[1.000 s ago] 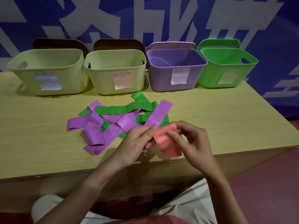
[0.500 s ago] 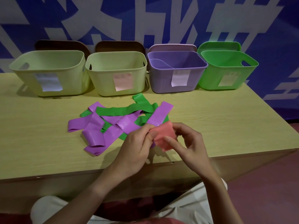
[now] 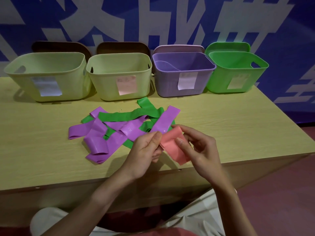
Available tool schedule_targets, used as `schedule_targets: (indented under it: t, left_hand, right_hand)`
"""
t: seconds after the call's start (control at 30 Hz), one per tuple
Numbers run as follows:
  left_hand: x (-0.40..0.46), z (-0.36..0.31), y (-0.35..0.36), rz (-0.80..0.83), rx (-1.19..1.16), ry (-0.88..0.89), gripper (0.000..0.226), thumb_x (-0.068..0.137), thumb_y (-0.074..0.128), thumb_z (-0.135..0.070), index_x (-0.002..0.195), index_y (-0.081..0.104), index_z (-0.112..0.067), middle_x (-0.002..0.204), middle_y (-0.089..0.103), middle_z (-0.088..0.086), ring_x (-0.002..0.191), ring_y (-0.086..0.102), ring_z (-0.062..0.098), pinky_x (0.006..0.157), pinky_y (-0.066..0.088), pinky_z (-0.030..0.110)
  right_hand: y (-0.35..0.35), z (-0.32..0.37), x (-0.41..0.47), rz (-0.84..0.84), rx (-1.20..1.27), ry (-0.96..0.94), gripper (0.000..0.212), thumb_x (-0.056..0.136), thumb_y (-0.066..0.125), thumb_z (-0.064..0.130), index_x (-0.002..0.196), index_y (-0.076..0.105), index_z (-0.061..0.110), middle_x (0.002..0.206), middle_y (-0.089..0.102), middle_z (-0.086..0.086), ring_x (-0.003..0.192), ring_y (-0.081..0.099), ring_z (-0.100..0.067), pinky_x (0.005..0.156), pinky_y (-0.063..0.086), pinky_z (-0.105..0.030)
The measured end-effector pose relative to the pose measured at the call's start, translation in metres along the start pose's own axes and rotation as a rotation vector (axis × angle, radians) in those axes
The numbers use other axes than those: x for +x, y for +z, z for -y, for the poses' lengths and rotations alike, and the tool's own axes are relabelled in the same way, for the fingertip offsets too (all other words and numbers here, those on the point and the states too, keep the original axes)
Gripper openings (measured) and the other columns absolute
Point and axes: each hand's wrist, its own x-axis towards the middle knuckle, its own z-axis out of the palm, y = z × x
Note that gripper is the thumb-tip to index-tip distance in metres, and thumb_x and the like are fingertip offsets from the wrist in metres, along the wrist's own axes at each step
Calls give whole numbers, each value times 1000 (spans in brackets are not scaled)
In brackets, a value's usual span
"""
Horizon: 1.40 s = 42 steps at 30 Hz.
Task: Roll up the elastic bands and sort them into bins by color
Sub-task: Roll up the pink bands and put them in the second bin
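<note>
While both hands work above the near edge of the desk (image 3: 238, 133), the salmon-pink elastic band (image 3: 172, 147) sits directly between them, lifted clear of the desk surface. The left hand (image 3: 144, 150) pinches the band's left edge between thumb and forefinger; the right hand (image 3: 197, 150) grips the opposite side, thumb laid across the front face and fingers curled behind. The visible strip runs diagonally, its upper end pointing away from the person toward the pile and its lower end hanging toward the right wrist. Whether any part is already wound cannot be told, since the fingers hide the left edge. Rolling would proceed along this long axis, so the free lower end, nearer the right hand, is judged the part still to be taken up. Just beyond the left hand's fingertips lies the pile of purple bands (image 3: 95, 135) and green bands (image 3: 122, 115), overlapping one another on the desk. Farther beyond both hands stands the row of bins; the pale bin with the pink label (image 3: 119, 65) lies ahead and to the left, making the left hand marginally the nearer for delivery, in judgement only.
</note>
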Motion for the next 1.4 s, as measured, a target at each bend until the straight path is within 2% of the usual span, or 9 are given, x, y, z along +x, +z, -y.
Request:
schedule_targets:
  t: [0.13, 0.23, 0.37, 0.5, 0.73, 0.87, 0.97, 1.17, 1.4]
  left_hand:
    - [1, -7, 3, 77, -177, -194, 37, 89, 40, -36, 69, 43, -5, 46, 30, -2, 40, 22, 8, 44, 17, 22]
    - [2, -7, 2, 88, -93, -214, 42, 88, 41, -37, 67, 49, -3, 47, 35, -1, 41, 27, 9, 43, 21, 21]
    - [-1, 0, -4, -71, 210, -29, 38, 92, 49, -43, 76, 55, -10, 60, 47, -2, 53, 41, 10, 47, 32, 18]
    - [-6, 0, -8, -32, 465, 142, 28, 88, 58, -43, 88, 61, -16, 74, 55, 5, 67, 52, 22, 61, 46, 35]
    - [-6, 0, -6, -120, 643, 228, 21, 95, 52, -26, 90, 62, -8, 69, 56, 0, 64, 54, 16, 62, 45, 42]
    - [-4, 3, -4, -162, 592, 175, 25, 97, 50, -27, 85, 59, -8, 68, 54, 8, 61, 50, 18, 57, 41, 40]
    - [-4, 7, -3, -145, 561, 160, 31, 94, 46, -31, 80, 54, -4, 59, 45, -8, 55, 40, 7, 54, 33, 29]
    - [-5, -2, 4, 30, 32, -50, 23, 94, 42, -19, 79, 40, -2, 56, 34, -11, 51, 33, 6, 49, 30, 19]
    - [-10, -15, 7, 107, -327, -319, 24, 90, 43, -25, 75, 42, -5, 54, 32, -2, 46, 29, 9, 46, 20, 21]
  right_hand:
    - [-1, 1, 1, -55, -10, 16, 23, 81, 67, 35, 104, 70, 32, 84, 70, -9, 79, 64, -29, 69, 48, -34]
    - [-1, 0, 0, -52, -14, 32, 21, 81, 67, 35, 101, 71, 31, 85, 71, -8, 81, 65, -29, 70, 50, -33]
    - [0, -3, 0, -44, -27, 53, 20, 81, 66, 35, 100, 70, 34, 85, 71, -6, 79, 66, -23, 70, 49, -30]
    - [-1, -6, 1, -55, -12, 88, 22, 80, 68, 34, 101, 70, 26, 86, 71, -10, 78, 65, -15, 68, 49, -28]
    - [1, -6, 3, -14, 24, 94, 29, 81, 72, 33, 107, 69, 22, 88, 72, -4, 80, 68, -20, 67, 52, -29]
    - [-7, -3, 6, -9, -13, 54, 37, 81, 72, 19, 117, 66, 18, 67, 59, 1, 67, 54, -8, 61, 45, -26]
    - [-9, -2, 7, -4, -53, 42, 37, 83, 70, 18, 119, 65, 23, 66, 57, -6, 66, 51, -9, 62, 43, -30]
    - [-7, -2, 5, -7, -26, 67, 26, 82, 68, 19, 106, 69, 29, 92, 73, -1, 82, 62, -10, 72, 50, -25]
    - [-7, 0, 5, 4, -40, 58, 12, 82, 68, 22, 94, 70, 25, 80, 68, -6, 71, 57, -4, 64, 44, -19]
